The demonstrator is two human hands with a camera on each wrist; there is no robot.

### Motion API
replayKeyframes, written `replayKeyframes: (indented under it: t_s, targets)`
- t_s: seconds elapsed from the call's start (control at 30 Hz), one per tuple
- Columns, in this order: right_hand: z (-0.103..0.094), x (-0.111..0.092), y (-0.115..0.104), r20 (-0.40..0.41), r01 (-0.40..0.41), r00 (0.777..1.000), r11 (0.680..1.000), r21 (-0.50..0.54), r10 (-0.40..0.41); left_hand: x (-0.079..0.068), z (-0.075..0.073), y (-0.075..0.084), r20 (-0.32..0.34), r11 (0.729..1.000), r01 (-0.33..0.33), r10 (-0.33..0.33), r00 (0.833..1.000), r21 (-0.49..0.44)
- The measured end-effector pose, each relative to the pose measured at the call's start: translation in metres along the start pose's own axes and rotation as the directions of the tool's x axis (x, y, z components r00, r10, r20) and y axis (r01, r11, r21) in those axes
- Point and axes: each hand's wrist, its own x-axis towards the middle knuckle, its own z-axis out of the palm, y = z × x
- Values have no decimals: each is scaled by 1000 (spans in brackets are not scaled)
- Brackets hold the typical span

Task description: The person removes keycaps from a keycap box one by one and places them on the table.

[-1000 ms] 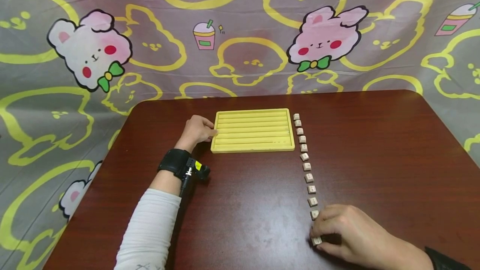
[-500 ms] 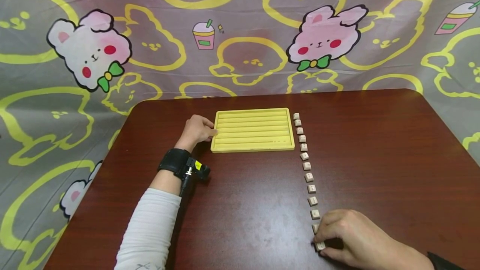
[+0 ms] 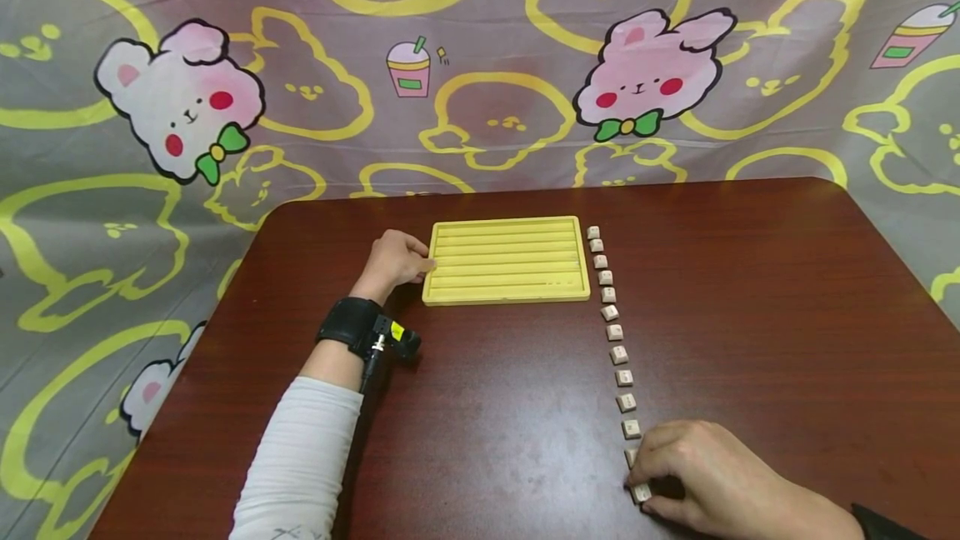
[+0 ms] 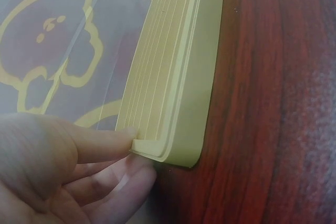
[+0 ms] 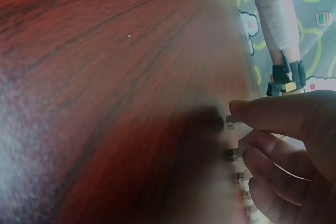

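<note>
My left hand [image 3: 392,261] pinches the left edge of a yellow ridged tray [image 3: 506,301] at the far middle of the table. In the left wrist view the thumb lies over the tray's end rim [image 4: 152,148], and the other fingers are beneath and beside it. At the near end of a row of cream keycaps [image 3: 618,355], my right hand [image 3: 708,473] pinches the last keycap [image 3: 641,492] between thumb and fingers, down at the tabletop. The keycap just beyond it [image 3: 631,457] is partly hidden by the fingers. Marks on the keycaps are too small to read.
The keycap row runs from the tray's right side towards me in a slightly slanting line. A dark reddish wooden table [image 3: 750,298] lies beneath everything. Behind its far edge hangs a patterned cloth [image 3: 495,40]. A black wrist strap with a camera [image 3: 367,330] sits on the left wrist.
Over the second, my right hand has shifted slightly towards me with the last keycap, mostly in the first half. The keycap beyond it has come partly into view. My left hand and the tray stay still.
</note>
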Motion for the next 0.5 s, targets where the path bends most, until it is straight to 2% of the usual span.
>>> replayKeyframes:
  t_s: [0.5]
  targets:
    - [1,-1,-1,21,-58,998,998,21,58,1,1,1,-11,1000,15,-15,1000,7]
